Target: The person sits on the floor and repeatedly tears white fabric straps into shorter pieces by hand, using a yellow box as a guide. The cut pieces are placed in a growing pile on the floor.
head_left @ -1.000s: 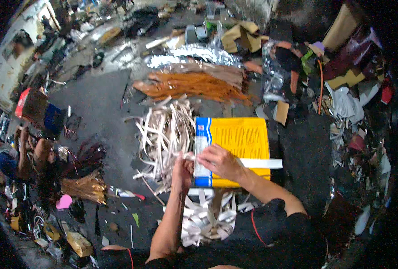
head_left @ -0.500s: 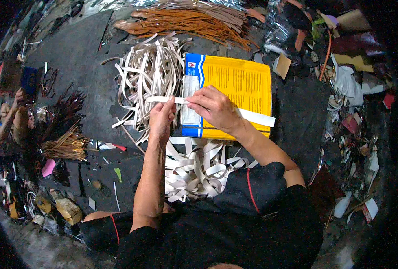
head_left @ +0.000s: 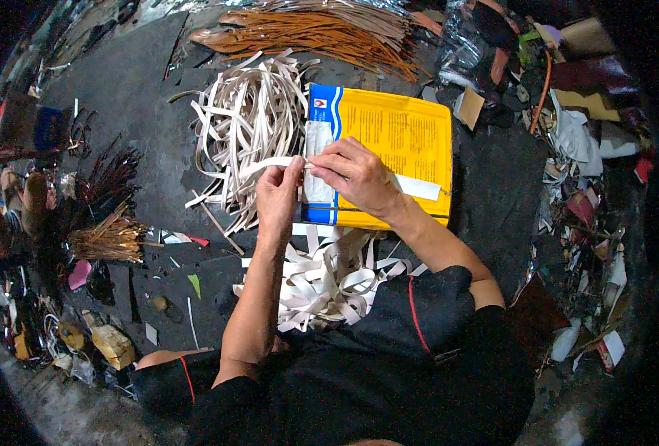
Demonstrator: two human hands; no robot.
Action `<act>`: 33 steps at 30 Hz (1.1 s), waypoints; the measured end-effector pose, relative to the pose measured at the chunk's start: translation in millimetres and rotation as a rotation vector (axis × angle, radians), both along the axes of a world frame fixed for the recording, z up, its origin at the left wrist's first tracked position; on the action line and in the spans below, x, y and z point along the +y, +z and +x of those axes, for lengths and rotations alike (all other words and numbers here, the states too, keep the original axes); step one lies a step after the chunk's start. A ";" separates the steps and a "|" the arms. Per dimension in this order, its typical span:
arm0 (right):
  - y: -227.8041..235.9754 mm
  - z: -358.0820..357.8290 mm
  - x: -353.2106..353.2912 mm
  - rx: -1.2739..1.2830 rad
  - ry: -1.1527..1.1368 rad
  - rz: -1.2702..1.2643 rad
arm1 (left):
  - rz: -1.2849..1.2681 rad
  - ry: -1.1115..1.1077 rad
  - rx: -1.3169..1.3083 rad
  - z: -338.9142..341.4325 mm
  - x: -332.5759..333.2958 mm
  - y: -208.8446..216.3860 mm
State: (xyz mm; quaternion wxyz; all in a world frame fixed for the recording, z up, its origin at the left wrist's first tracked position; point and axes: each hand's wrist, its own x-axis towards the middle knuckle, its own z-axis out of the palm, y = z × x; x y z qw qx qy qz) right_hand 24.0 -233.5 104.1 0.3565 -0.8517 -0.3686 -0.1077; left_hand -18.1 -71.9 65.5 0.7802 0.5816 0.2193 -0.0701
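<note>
White strip (head_left: 417, 187) shifted L, pinched in L hand (head_left: 277, 199) & R hand (head_left: 364, 181) fingers.

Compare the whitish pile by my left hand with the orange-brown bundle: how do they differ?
Colour: the whitish pile is pale; the orange-brown bundle is much darker. Arrangement: the whitish pile is tangled and looping; the orange-brown bundle's strips run mostly side by side. Place: the whitish pile lies beside your left hand, the orange-brown bundle farther out. Both are long, thin strips on a dark surface.
</note>
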 end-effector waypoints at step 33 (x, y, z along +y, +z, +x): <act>0.5 2.1 -2.1 0.044 0.027 0.006 | -0.053 -0.054 0.071 9.7 29.5 -25.3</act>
